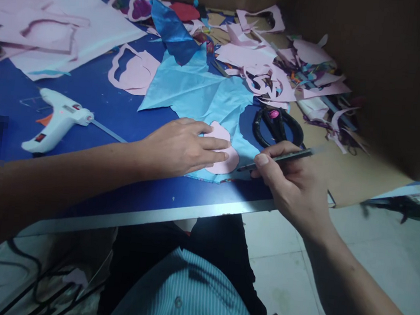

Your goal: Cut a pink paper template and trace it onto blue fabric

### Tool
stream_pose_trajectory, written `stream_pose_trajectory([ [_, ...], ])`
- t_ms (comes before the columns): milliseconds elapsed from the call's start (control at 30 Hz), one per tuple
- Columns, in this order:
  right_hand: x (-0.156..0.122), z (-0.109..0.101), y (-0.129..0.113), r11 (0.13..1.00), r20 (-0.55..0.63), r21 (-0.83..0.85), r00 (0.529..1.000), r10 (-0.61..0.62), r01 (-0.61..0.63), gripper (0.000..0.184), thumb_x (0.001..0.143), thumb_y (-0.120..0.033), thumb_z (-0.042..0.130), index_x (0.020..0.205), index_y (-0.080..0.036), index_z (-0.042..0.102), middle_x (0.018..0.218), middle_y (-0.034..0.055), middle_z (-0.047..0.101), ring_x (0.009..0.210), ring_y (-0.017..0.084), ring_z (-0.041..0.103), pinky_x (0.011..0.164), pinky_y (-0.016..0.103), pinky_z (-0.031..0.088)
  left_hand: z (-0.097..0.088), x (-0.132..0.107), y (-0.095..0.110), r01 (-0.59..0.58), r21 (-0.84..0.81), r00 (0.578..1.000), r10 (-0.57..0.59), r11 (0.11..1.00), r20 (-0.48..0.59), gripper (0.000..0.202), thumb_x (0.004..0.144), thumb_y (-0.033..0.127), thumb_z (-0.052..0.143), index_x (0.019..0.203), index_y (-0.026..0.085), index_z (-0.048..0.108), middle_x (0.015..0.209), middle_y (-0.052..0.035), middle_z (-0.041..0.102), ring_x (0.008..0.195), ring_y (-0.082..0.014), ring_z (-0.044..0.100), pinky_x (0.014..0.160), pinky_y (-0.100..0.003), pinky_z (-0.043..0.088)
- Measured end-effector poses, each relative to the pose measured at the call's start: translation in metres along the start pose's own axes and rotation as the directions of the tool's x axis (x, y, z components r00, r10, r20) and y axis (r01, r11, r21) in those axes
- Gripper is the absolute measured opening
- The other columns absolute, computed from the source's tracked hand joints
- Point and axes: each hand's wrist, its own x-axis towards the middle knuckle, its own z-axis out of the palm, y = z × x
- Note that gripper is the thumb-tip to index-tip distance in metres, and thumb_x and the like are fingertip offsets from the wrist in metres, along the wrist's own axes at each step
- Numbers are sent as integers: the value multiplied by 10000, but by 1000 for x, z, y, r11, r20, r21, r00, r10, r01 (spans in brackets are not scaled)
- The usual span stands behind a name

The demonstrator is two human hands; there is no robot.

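Note:
My left hand (192,146) lies flat with fingers spread, pressing a small pink cut-out shape (227,163) down on light blue satiny fabric (201,90). The cut-out has a rounded, wavy outline, and the fingers cover part of it. In my right hand (289,180) a dark pen (288,156) is gripped between thumb and fingers. Its tip points left, close to the right edge of the cut-out. Just behind the right hand rest black-handled scissors (278,124) with a pink pivot; their blades are not visible.
A white glue gun (61,118) with a glue stick lies on the blue tabletop (117,195) at left. Pink sheets (92,22) cover the back left. Pink scraps (256,58) pile up at the back right, beside a brown cardboard wall (382,70). The metal table edge (145,216) runs in front.

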Motion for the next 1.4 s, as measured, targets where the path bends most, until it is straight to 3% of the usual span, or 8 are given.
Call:
stream_pose_trajectory([
  [567,9,2,12,999,-60,29,998,17,-16,244,1059,-367,724,843,-256,702,668,-3,698,528,170,568,481,321,397,0,-1,0,-1,31,1000,1,1000,2,423,1115,257,571,1505,357,701,1574,-19,709,1320,-296,699,1071,-438,526],
  [733,11,2,14,999,-20,33,1000,22,-21,256,1064,-373,722,836,-258,696,670,-4,695,530,170,568,485,328,398,2,-2,0,10,18,999,-9,1000,-30,419,1098,265,623,1492,376,709,1571,-13,711,1320,-291,701,1073,-427,527],
  [867,7,2,19,997,-112,77,993,38,-30,235,1080,-404,715,886,-272,705,703,-1,728,563,187,604,517,338,422,2,-2,0,-20,74,1000,20,997,-4,396,1142,275,526,1489,330,711,1609,5,682,1334,-313,687,1082,-451,527],
  [967,-3,3,17,998,-111,46,993,-34,40,153,1108,-408,678,1047,-294,759,842,20,794,724,230,725,638,365,527,1,-2,-1,-34,73,999,34,997,-2,410,1147,277,513,1509,337,696,1615,18,676,1348,-307,680,1085,-444,530],
  [1100,-16,5,9,950,61,-93,954,-292,297,203,1130,-243,608,1236,-309,768,1069,48,849,910,245,793,817,383,580,0,-2,-2,-34,87,999,36,996,-19,406,1144,292,520,1503,329,707,1571,-9,711,1335,-312,688,1056,-456,551],
  [1233,-21,10,5,867,191,-212,889,-416,451,274,1131,-167,562,1313,-239,754,942,58,839,748,223,729,688,355,516,-1,-2,-2,-42,83,998,46,996,-42,368,1129,307,572,1455,327,743,1519,-28,747,1320,-298,707,1071,-439,547],
  [1400,-22,17,6,818,201,-332,882,-425,470,273,1126,-140,545,1262,-219,768,891,58,819,783,229,711,716,341,503,-6,-1,-2,-45,70,999,45,997,0,359,1127,320,594,1453,328,743,1519,-40,747,1340,-300,704,1133,-484,511],
])
